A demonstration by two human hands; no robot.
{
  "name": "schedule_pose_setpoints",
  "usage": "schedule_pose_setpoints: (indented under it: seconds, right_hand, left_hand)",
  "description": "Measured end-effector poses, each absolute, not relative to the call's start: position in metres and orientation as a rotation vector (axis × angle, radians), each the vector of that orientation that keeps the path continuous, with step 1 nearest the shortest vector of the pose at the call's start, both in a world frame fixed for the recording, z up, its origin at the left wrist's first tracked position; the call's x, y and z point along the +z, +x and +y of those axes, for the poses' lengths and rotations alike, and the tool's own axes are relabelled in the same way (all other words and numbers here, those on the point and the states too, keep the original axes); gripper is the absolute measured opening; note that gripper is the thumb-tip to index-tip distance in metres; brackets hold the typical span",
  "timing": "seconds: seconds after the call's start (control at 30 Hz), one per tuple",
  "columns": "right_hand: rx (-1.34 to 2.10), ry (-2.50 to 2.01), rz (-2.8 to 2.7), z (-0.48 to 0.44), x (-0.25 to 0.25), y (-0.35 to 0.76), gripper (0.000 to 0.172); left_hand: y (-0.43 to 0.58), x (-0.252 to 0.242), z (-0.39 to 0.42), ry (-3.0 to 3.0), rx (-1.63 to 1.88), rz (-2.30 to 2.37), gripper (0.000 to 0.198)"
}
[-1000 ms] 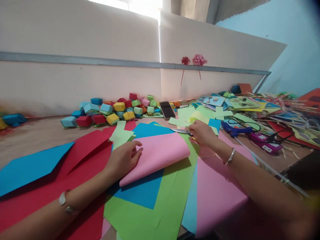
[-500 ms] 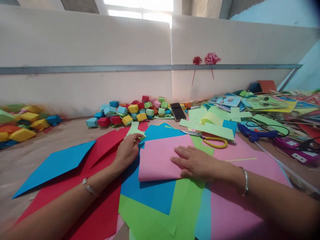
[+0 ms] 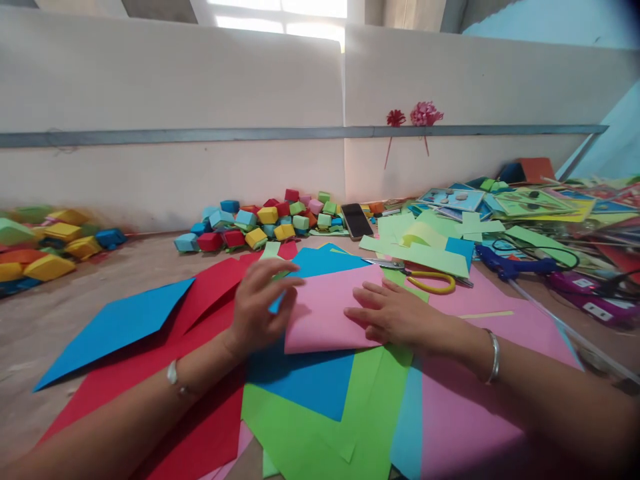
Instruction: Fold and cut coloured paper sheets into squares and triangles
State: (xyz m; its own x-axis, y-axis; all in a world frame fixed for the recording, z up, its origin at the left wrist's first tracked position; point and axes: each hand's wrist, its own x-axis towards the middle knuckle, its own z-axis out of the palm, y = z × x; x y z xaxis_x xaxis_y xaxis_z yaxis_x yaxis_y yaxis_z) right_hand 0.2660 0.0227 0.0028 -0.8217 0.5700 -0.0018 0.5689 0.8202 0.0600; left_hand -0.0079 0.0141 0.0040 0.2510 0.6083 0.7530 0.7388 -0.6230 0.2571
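Note:
A folded sheet of pink paper [image 3: 320, 320] lies in front of me on a blue sheet [image 3: 305, 387]. My right hand [image 3: 393, 313] rests flat on its right part, fingers spread. Over its left edge hovers my left hand [image 3: 265, 300], fingers apart with nothing seen between them; whether a fingertip touches the paper I cannot tell. Behind the left hand a pale green paper piece [image 3: 271, 249] shows in part. Green sheets [image 3: 320, 433] lie underneath, and red sheets [image 3: 200, 373] spread to the left. Scissors with yellow handles [image 3: 433, 281] lie just beyond the right hand.
Small folded paper boxes [image 3: 267, 215] are heaped at the back, with more yellow ones [image 3: 50, 267] far left. A phone [image 3: 357, 221] leans by them. On the right are a blue glue gun [image 3: 515, 265], a purple power strip [image 3: 583, 297] and pink sheets [image 3: 470, 400].
My left hand has moved right and nearer, from the pale green piece to the pink paper's left edge. The pink paper has shifted slightly; my right hand stays on it.

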Motion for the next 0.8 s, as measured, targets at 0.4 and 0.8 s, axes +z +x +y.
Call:
schedule_pose_setpoints:
  seconds: [0.4,0.8]
  right_hand:
    - [0.229,1.001,2.978,0.027,-0.002,0.27,0.043]
    - [0.186,1.185,2.782,0.02,0.005,0.262,0.046]
  left_hand:
    - [0.032,0.003,-0.061,-2.601,-0.358,-0.959,0.041]
    - [0.045,-0.013,-0.066,-3.075,-0.029,-1.27,0.097]
